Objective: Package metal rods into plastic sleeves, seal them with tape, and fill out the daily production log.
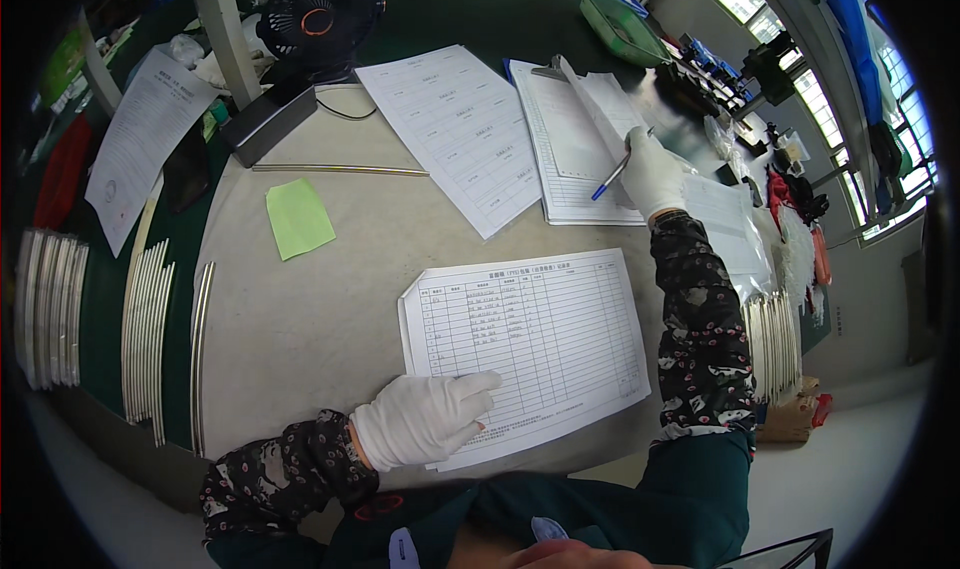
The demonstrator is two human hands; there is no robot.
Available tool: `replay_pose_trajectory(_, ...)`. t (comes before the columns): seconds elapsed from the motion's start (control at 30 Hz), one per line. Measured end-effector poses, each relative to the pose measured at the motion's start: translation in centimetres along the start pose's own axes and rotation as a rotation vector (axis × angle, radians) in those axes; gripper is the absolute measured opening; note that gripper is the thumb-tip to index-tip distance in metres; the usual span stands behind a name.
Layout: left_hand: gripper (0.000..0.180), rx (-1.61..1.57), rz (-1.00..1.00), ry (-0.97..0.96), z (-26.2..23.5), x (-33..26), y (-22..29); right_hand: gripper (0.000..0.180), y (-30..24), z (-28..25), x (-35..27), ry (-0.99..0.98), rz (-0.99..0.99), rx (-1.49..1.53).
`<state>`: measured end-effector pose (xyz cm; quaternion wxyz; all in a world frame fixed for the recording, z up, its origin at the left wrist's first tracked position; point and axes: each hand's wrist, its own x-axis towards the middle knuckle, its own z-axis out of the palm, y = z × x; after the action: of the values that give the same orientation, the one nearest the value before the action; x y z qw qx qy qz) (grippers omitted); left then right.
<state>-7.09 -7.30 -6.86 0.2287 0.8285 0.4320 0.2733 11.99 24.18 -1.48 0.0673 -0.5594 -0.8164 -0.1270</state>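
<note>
My left hand (pixel 424 421), in a white glove, lies on a printed table form (pixel 560 344) with some handwritten rows, its fingers stretched over the lower left part of the page. More paper shows under the form's left edge. Farther off, at the right, my gloved right hand (pixel 652 174) is closed around a blue-and-white pen (pixel 611 178), whose tip points down and left. That hand is at the raised sheets (pixel 600 104) of a clipboard (pixel 547 69); whether the fingers also grip the paper is hidden. Lined paper (pixel 580 204) lies beneath the raised sheets.
A printed sheet (pixel 455 134) lies left of the clipboard. Nearby are a green sticky note (pixel 300 217), a thin metal rod (pixel 340 169), a black box (pixel 268 121) and a fan (pixel 318 24). Bundled metal rods stand left (pixel 50 309) and right (pixel 772 349). A green basket (pixel 622 29) sits far right.
</note>
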Motion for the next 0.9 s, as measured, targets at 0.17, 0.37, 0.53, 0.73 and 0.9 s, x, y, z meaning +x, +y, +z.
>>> replay_pose_trajectory(0.17,0.021,0.063,0.003,0.009,0.2,-0.4,-0.2,0.017,-5.3,-4.2,-5.7,0.25,-0.366,0.35)
replay_pose_trajectory(0.37,0.015,0.117,0.002,0.074,0.5,-0.6,-0.2,0.018,-12.4,-4.8,-14.8,0.004,-0.559,0.586)
replay_pose_trajectory(0.53,0.019,0.081,-0.036,0.688,-2.7,-0.8,-1.8,0.018,-12.7,-4.1,-17.0,-0.119,-0.398,1.079)
replay_pose_trajectory(0.73,0.034,0.497,-0.133,0.465,-5.0,-0.8,-2.2,0.014,-8.1,-4.1,-18.8,-0.092,-0.014,1.632)
replay_pose_trajectory(0.9,0.048,0.4,-0.356,0.246,-4.8,-0.9,-0.8,0.017,-2.8,0.1,-17.7,0.216,0.129,0.914)
